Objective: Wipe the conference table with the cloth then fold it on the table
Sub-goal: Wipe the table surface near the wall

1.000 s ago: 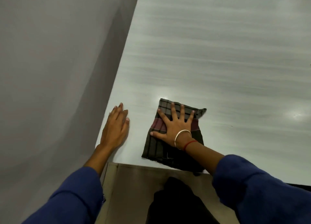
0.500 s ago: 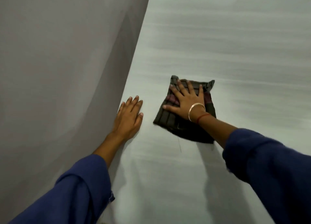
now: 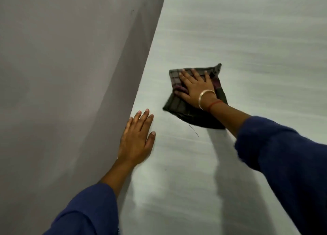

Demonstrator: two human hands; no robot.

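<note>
A pale grey-white conference table [image 3: 247, 40] with faint streaks along its surface fills the right and centre of the view, seen from above by the person standing at it. Its left edge runs on a slant from the top centre down toward the bottom. To the left of that edge is a plain grey wall [image 3: 62, 75], with a darker band of shadow beside the table.

Two arms in dark blue sleeves [image 3: 286, 155] reach in from the bottom, the left from the lower left corner and the right from the lower right edge.

A dark checked cloth [image 3: 178, 104], brownish with thin lighter lines and a maroon band, lies flat on the table near its left edge, roughly in the middle of the view. It is bunched into a rough square, with one corner sticking up at the far right and a loose thread trailing from its near edge.

The right hand [image 3: 194, 88] lies palm down on top of the cloth, fingers spread and flat, pressing it to the table rather than gripping it. The wrist wears a pale bangle [image 3: 205, 96] and a red thread [image 3: 215, 104].

The left hand [image 3: 136, 139] rests flat and open on the bare table at its left edge, fingers together, holding nothing. It sits nearer the viewer than the cloth, and apart from it.
</note>
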